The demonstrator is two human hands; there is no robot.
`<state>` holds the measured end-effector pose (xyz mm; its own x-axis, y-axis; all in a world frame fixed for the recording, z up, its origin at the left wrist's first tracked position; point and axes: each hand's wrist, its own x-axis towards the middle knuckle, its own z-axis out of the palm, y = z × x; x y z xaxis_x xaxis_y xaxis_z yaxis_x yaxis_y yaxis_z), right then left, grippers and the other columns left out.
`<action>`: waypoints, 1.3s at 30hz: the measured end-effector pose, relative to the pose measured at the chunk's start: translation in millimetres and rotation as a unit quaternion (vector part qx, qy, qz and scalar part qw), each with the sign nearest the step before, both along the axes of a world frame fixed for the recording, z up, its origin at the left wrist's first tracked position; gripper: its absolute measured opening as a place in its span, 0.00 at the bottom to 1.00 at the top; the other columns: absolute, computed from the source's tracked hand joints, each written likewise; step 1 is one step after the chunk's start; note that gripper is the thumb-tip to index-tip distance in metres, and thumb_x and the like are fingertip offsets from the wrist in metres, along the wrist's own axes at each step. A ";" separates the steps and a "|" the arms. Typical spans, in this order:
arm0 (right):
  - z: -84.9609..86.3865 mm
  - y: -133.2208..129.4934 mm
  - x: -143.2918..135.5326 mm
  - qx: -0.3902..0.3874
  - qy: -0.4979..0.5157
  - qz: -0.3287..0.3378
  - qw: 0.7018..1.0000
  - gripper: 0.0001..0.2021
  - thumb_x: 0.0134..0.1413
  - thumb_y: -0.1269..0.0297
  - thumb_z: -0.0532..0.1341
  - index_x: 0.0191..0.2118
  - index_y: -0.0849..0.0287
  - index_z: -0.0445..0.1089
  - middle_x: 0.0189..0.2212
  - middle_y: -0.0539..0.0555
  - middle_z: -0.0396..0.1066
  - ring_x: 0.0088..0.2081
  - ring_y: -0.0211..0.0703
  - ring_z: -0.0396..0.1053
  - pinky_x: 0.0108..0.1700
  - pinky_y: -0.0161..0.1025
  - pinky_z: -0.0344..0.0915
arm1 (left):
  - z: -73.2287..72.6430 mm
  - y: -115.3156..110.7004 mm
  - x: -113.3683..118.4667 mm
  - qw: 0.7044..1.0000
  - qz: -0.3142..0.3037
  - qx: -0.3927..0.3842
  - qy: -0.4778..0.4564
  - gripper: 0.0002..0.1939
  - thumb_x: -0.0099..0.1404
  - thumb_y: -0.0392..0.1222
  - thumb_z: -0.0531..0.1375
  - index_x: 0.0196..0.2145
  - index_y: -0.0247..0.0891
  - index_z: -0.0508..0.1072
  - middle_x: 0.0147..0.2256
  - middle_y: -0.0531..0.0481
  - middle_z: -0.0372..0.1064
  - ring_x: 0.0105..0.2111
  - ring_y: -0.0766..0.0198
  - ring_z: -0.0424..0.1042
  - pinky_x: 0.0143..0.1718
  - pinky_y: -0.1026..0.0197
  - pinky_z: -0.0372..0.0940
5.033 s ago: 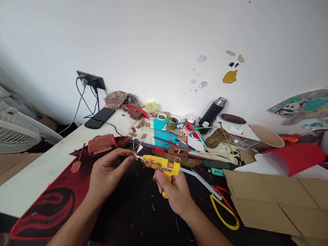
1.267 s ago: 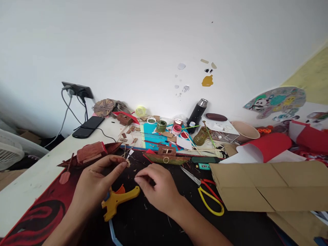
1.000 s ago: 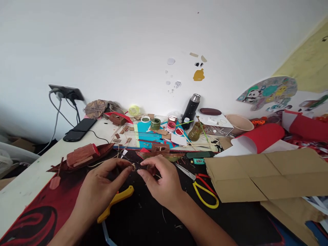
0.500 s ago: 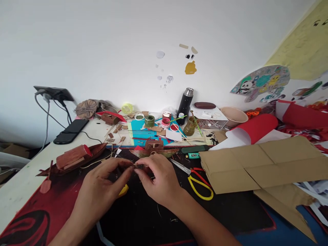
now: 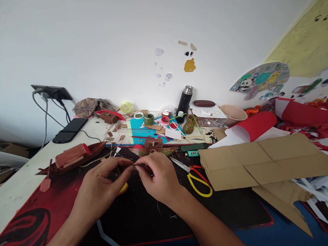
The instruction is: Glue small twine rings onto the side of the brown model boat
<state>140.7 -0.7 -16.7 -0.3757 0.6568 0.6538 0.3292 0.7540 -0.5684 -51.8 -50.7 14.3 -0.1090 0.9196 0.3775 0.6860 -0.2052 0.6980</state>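
Over the black mat [image 5: 143, 218], my left hand [image 5: 105, 184] and my right hand [image 5: 159, 176] meet at the fingertips. Both pinch a small, thin dark piece [image 5: 138, 164], mostly covered by the fingers, so its kind cannot be told. Just beyond the hands lies a small boat model [image 5: 153, 145] with a brown cabin and a greenish hull. To the left rests a reddish-brown boat [image 5: 73, 157] with a rounded canopy and a paddle [image 5: 45, 184]. A yellow object [image 5: 123, 188] shows partly beneath my left hand.
Scissors [image 5: 198, 181] with yellow and red handles lie right of my right hand, beside cardboard [image 5: 256, 162]. Paint jars [image 5: 149, 120], a murky jar [image 5: 189, 125] and a black flask [image 5: 184, 102] stand at the back. A black phone [image 5: 70, 130] lies back left.
The view has shifted slightly. Both hands stay together, and the small dark piece between the fingertips now looks thinner and turned a little.
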 end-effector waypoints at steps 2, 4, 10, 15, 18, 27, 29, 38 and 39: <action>-0.1 0.5 0.1 0.005 -0.002 -0.001 1.000 0.04 0.74 0.68 0.62 0.44 0.55 0.75 0.34 0.53 0.80 0.36 0.47 0.75 0.43 0.43 0.66 | -0.2 0.2 -0.2 1.000 0.001 -0.003 -0.002 0.09 0.66 0.55 0.69 0.36 0.50 0.85 0.32 0.55 0.85 0.31 0.58 0.83 0.31 0.62 0.73; -0.2 0.9 -0.1 0.010 -0.002 -0.003 1.000 0.05 0.74 0.68 0.62 0.43 0.55 0.75 0.33 0.53 0.80 0.36 0.47 0.75 0.42 0.43 0.65 | 0.5 0.0 0.5 1.000 0.001 -0.006 -0.004 0.10 0.67 0.55 0.68 0.36 0.50 0.85 0.32 0.56 0.85 0.31 0.59 0.83 0.32 0.63 0.73; -0.5 1.4 -1.2 0.021 0.007 -0.014 1.000 0.05 0.72 0.70 0.62 0.42 0.54 0.74 0.31 0.52 0.79 0.34 0.47 0.74 0.40 0.43 0.64 | 3.8 -1.3 3.0 1.000 0.004 -0.031 -0.006 0.11 0.66 0.57 0.68 0.35 0.50 0.85 0.33 0.56 0.85 0.33 0.60 0.83 0.35 0.63 0.73; 0.2 1.3 -1.4 0.015 0.017 -0.013 1.000 0.05 0.69 0.72 0.63 0.40 0.55 0.73 0.29 0.50 0.77 0.32 0.45 0.72 0.39 0.42 0.63 | 2.7 -0.8 2.5 0.999 -0.001 -0.036 -0.023 0.12 0.66 0.58 0.68 0.36 0.50 0.86 0.35 0.54 0.86 0.34 0.57 0.84 0.38 0.62 0.75; 0.4 0.9 -1.0 0.012 0.022 -0.017 1.000 0.05 0.68 0.72 0.63 0.40 0.55 0.73 0.28 0.50 0.76 0.31 0.45 0.72 0.38 0.41 0.63 | 1.7 0.4 0.9 0.999 -0.002 -0.045 -0.030 0.14 0.66 0.60 0.68 0.36 0.50 0.87 0.36 0.53 0.87 0.35 0.56 0.85 0.39 0.61 0.76; -1.2 1.2 1.5 0.013 0.020 -0.020 1.000 0.05 0.68 0.72 0.63 0.40 0.54 0.72 0.27 0.49 0.75 0.30 0.44 0.71 0.38 0.41 0.63 | 5.7 3.1 -4.0 0.997 -0.002 -0.066 -0.031 0.18 0.67 0.63 0.66 0.38 0.48 0.86 0.34 0.53 0.85 0.33 0.57 0.82 0.37 0.62 0.77; -1.3 1.3 1.9 0.024 0.014 -0.020 0.999 0.05 0.69 0.72 0.62 0.40 0.54 0.72 0.27 0.49 0.75 0.30 0.44 0.72 0.38 0.42 0.63 | 9.9 5.8 -3.5 0.996 -0.024 -0.077 -0.030 0.19 0.68 0.63 0.66 0.36 0.47 0.84 0.33 0.53 0.83 0.31 0.58 0.81 0.35 0.62 0.76; -3.3 1.6 3.9 0.065 -0.011 -0.013 0.998 0.05 0.72 0.71 0.61 0.42 0.54 0.71 0.28 0.49 0.76 0.31 0.45 0.72 0.38 0.43 0.62 | 18.6 16.6 -3.6 0.987 -0.112 -0.114 -0.029 0.19 0.70 0.61 0.62 0.33 0.45 0.83 0.35 0.50 0.83 0.37 0.55 0.81 0.39 0.61 0.75; -3.4 1.7 3.9 0.067 -0.012 -0.012 0.998 0.05 0.72 0.71 0.61 0.42 0.55 0.71 0.29 0.49 0.76 0.31 0.45 0.72 0.38 0.43 0.62 | 18.0 16.9 -3.8 0.986 -0.111 -0.117 -0.031 0.19 0.70 0.61 0.62 0.33 0.45 0.83 0.35 0.50 0.83 0.37 0.55 0.81 0.39 0.61 0.74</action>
<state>144.6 1.0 -20.1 -0.3779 0.5726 0.7276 0.3595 0.8149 -0.4546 -55.7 -33.8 32.3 0.0884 0.9846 0.1511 0.5965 -0.1738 0.7836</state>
